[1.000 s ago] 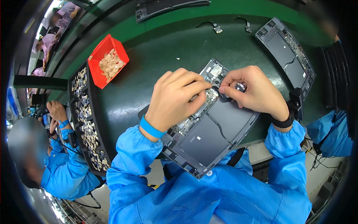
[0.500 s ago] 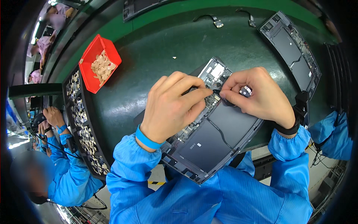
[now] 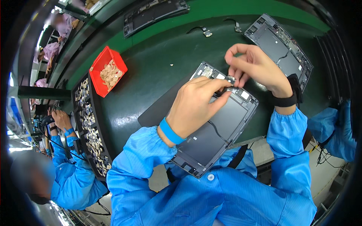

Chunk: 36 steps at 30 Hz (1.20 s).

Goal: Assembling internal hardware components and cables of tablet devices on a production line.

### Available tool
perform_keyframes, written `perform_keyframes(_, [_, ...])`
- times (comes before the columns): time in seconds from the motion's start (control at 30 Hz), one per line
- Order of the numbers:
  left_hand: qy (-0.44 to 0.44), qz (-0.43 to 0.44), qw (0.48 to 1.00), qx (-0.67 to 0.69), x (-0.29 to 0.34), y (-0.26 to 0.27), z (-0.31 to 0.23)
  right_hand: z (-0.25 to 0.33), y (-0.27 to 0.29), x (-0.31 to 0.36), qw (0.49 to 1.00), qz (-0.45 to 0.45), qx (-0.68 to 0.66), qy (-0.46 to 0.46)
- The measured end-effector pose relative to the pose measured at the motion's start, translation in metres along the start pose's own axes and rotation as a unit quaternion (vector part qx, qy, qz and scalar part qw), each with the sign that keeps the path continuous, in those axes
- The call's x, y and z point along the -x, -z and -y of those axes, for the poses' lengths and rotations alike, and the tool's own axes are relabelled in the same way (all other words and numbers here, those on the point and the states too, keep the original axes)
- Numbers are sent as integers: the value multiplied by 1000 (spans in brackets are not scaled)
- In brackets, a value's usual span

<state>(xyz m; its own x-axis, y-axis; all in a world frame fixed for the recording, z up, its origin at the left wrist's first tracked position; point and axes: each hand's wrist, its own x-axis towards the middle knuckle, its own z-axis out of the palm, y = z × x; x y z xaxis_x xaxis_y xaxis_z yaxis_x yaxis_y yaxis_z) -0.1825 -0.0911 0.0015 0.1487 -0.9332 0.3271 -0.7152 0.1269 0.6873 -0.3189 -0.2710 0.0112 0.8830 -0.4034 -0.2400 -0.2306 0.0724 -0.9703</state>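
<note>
An opened laptop base [image 3: 211, 139], dark grey with its inner parts bare, lies slanted in front of me. My left hand [image 3: 198, 103], a blue band round its wrist, reaches across it. Its index finger and thumb curl toward each other near the far edge, over something dark that is mostly hidden. A small circuit board [image 3: 231, 79] sits at that edge between my hands. My right hand [image 3: 258, 67], with a black wrist strap, has its lower fingers closed at the board; its thumb and index finger arch above.
A red bin [image 3: 98, 81] of tan pieces stands at left, beside a black tray [image 3: 106, 150] of small parts. Other laptop bases lie far left [image 3: 154, 17] and far right [image 3: 281, 47]. Two small boards with cables [image 3: 206, 32] lie behind. A co-worker [image 3: 71, 180] sits left.
The small board has gone from my right palm to the laptop base's far edge. My right hand has shifted away from me, and my left hand has moved right along the base. The view has shifted.
</note>
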Motion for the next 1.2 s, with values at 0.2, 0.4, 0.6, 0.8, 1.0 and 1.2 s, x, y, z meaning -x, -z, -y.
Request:
perform_keyframes(0.2, [-122,-22,983,-135,4,-5,0,-6,7,-7,998,-61,3,22])
perform_keyframes(0.4, [-119,-15,978,-172,4,-10,-3,-11,9,-9,997,-66,3,31])
perform_keyframes(0.6, [-115,-22,979,-166,0,-10,-6,-14,10,-13,998,-56,-1,35])
perform_keyframes(0.8, [-99,-22,988,-116,2,-14,-4,-15,9,-13,997,-57,-3,42])
perform_keyframes(1.0, [-94,-32,987,-122,1,-19,-2,-18,10,-14,998,-52,6,46])
perform_keyframes(1.2, [-46,10,991,-124,3,-22,-5,-20,8,-12,996,-59,48,42])
